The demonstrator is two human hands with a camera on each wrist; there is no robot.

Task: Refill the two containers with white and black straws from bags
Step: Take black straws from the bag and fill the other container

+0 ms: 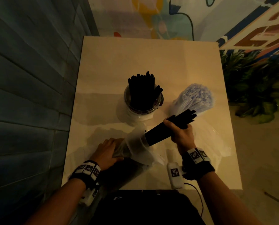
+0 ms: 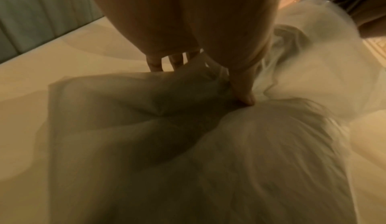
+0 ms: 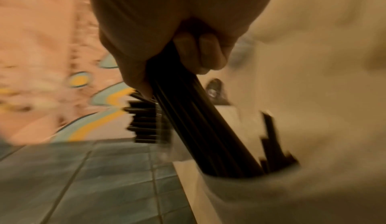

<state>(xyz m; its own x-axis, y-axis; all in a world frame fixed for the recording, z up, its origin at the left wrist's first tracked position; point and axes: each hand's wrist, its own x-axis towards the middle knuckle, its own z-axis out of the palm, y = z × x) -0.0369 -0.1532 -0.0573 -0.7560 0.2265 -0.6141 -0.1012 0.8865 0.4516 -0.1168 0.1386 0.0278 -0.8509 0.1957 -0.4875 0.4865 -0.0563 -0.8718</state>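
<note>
A clear container [image 1: 132,109] holding upright black straws stands mid-table; it shows blurred in the right wrist view as the container [image 3: 146,122]. To its right is a bundle of white straws [image 1: 195,98]; what holds them is unclear. My right hand [image 1: 177,127] grips a bunch of black straws [image 1: 161,132], half out of a translucent plastic bag [image 1: 135,143]. My left hand [image 1: 109,150] grips the bag's closed end on the table. In the left wrist view, thumb and fingers [image 2: 156,62] pinch the bag [image 2: 146,112]. The right hand [image 3: 177,72] is wrapped round the straws [image 3: 198,125], which run into the bag mouth [image 3: 271,186].
The cream table [image 1: 135,59] butts a blue tiled wall [image 1: 29,78] on the left. Green plants [image 1: 257,88] stand past the right edge. More clear plastic [image 1: 216,143] lies under my right hand. A white tagged device [image 1: 174,174] with a cable sits at the front edge.
</note>
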